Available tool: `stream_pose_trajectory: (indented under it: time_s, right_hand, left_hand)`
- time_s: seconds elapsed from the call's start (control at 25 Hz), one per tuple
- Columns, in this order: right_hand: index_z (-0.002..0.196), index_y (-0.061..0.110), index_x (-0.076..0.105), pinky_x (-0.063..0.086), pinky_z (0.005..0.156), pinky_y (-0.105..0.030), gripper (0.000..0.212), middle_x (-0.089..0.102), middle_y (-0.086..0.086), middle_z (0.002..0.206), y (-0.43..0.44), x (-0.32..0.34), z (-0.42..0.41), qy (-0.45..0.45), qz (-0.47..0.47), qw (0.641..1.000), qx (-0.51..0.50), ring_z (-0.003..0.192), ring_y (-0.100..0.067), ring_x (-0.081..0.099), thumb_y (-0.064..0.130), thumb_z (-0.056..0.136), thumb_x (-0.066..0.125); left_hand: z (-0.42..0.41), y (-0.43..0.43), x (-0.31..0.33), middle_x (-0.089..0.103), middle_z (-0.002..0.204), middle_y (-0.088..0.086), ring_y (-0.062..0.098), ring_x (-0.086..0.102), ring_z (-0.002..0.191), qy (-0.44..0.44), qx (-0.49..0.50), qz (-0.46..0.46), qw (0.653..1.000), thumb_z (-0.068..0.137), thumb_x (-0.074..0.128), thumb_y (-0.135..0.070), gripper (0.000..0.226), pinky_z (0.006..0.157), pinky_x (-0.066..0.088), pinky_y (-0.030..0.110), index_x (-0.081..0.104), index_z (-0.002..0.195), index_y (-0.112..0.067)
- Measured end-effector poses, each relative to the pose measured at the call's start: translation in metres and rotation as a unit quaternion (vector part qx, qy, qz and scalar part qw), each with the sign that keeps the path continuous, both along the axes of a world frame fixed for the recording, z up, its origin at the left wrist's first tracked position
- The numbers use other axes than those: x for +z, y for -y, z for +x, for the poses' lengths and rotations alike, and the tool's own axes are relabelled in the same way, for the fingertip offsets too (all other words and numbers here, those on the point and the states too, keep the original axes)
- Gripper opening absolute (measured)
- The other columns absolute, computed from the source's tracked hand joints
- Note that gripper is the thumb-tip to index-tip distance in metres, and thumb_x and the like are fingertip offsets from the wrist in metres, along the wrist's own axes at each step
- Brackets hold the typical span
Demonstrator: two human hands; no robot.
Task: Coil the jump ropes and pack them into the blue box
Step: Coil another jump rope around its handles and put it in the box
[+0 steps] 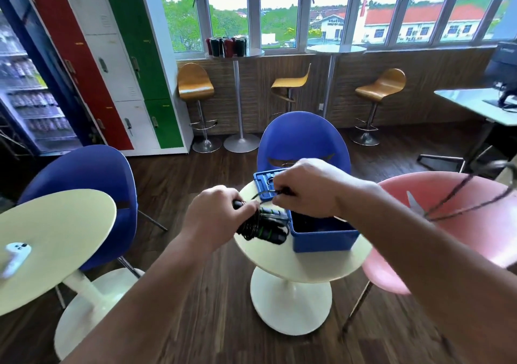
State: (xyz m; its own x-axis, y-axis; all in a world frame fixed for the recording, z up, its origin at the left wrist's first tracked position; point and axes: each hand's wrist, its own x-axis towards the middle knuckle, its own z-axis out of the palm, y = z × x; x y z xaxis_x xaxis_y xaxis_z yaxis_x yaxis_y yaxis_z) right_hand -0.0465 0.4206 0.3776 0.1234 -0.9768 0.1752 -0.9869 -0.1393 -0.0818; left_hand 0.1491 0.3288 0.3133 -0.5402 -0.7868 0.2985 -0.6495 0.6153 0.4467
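A small round table point(302, 263) with a smooth cream top and pedestal base stands on dark wood-plank flooring. Over its left part is the jump rope point(263, 228): thin black cord coiled around black handles with green bands. The left hand point(215, 212) grips the top of this bundle, fingers curled round it. The right hand point(305, 187) pinches a loop of the cord just above; loose cord trails, blurred, to the right. The rectangular blue plastic box point(324, 242) sits open just beside the bundle, its dark contents indistinct. The lid point(263, 179) lies behind it. A moulded blue chair point(302, 139) and a pink chair point(447, 209) flank the table.
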Motion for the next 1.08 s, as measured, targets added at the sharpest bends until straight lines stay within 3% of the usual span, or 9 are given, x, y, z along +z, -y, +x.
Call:
stream_pose_trajectory:
  time_s: [0.08,0.2,0.32,0.44,0.52,0.6,0.76,0.92,1.08]
  right_hand:
    - [0.077,0.026,0.045,0.052,0.065,-0.040,0.023,0.059,0.000,0.070,-0.013,-0.021,0.015,0.038,-0.019,0.999,-0.023,0.071,-0.033,0.060,0.041,0.093,0.053]
    - [0.082,0.024,0.044,0.052,0.064,-0.042,0.025,0.068,-0.006,0.077,-0.031,-0.065,0.036,0.117,-0.098,0.985,-0.076,0.071,-0.033,0.064,0.043,0.093,0.055]
    - [0.068,0.020,0.042,0.047,0.060,-0.041,0.036,0.063,-0.002,0.065,-0.042,-0.102,0.059,0.259,-0.104,0.946,-0.166,0.059,-0.020,0.054,0.036,0.086,0.069]
    - [0.062,0.009,0.043,0.051,0.058,-0.050,0.036,0.070,-0.013,0.067,-0.048,-0.122,0.072,0.533,-0.055,0.824,-0.184,0.055,-0.022,0.060,0.012,0.086,0.070]
    - [0.068,0.003,0.045,0.045,0.048,-0.042,0.031,0.069,-0.022,0.068,-0.055,-0.126,0.074,0.638,-0.046,0.753,-0.156,0.049,-0.019,0.060,0.006,0.090,0.067]
    - [0.082,0.005,0.056,0.038,0.048,-0.030,0.022,0.067,-0.021,0.071,-0.060,-0.120,0.075,0.666,-0.046,0.734,-0.126,0.048,-0.012,0.053,0.022,0.091,0.067]
    - [0.117,0.029,0.063,0.053,0.056,-0.043,0.042,0.066,-0.009,0.078,-0.050,-0.108,0.074,0.677,-0.028,0.723,-0.136,0.055,-0.026,0.060,0.050,0.081,0.070]
    - [0.099,0.014,0.069,0.058,0.061,-0.045,0.023,0.044,-0.009,0.068,-0.042,-0.095,0.085,0.719,-0.008,0.685,-0.117,0.061,-0.026,0.047,0.035,0.091,0.073]
    - [0.091,-0.007,0.067,0.057,0.055,-0.038,0.042,0.040,-0.004,0.057,-0.035,-0.086,0.101,0.756,-0.013,0.635,-0.161,0.049,-0.014,0.042,0.035,0.092,0.072]
  left_hand:
    - [-0.001,0.009,0.000,0.070,0.081,-0.002,0.022,0.065,0.080,-0.051,0.049,-0.021,0.997,0.085,0.055,-0.066,0.049,0.068,0.048,0.033,0.076,0.082,-0.021]
    - [-0.002,0.015,0.000,0.073,0.083,0.002,0.024,0.067,0.079,-0.122,0.078,-0.034,0.989,0.086,0.057,-0.062,0.047,0.069,0.051,0.032,0.078,0.084,-0.019]
    - [-0.010,0.003,-0.005,0.070,0.080,-0.001,0.020,0.065,0.075,-0.149,0.075,-0.026,0.986,0.089,0.060,-0.061,0.045,0.066,0.044,0.029,0.077,0.083,-0.020]
    - [-0.007,0.002,-0.003,0.070,0.072,-0.006,0.014,0.067,0.068,-0.198,0.085,0.001,0.976,0.093,0.065,-0.059,0.040,0.059,0.042,0.026,0.075,0.081,-0.022]
    - [-0.003,0.004,0.005,0.069,0.071,-0.008,0.005,0.064,0.065,-0.211,0.080,-0.001,0.974,0.092,0.067,-0.057,0.037,0.056,0.040,0.022,0.073,0.079,-0.023]
    - [-0.001,0.003,0.010,0.067,0.074,-0.009,0.000,0.061,0.066,-0.208,0.065,-0.015,0.976,0.091,0.068,-0.057,0.034,0.056,0.038,0.018,0.073,0.080,-0.025]
    - [0.002,-0.004,0.010,0.064,0.075,-0.010,-0.002,0.058,0.071,-0.196,0.039,-0.042,0.979,0.085,0.061,-0.062,0.038,0.062,0.035,0.012,0.073,0.082,-0.027]
    - [-0.001,-0.010,0.011,0.062,0.079,-0.009,0.006,0.058,0.071,-0.181,0.042,-0.081,0.979,0.087,0.059,-0.063,0.043,0.061,0.037,0.017,0.076,0.088,-0.024]
    - [-0.004,-0.018,0.008,0.059,0.085,-0.009,0.010,0.054,0.072,-0.154,0.061,-0.119,0.979,0.085,0.052,-0.072,0.054,0.066,0.039,0.024,0.075,0.092,-0.023]
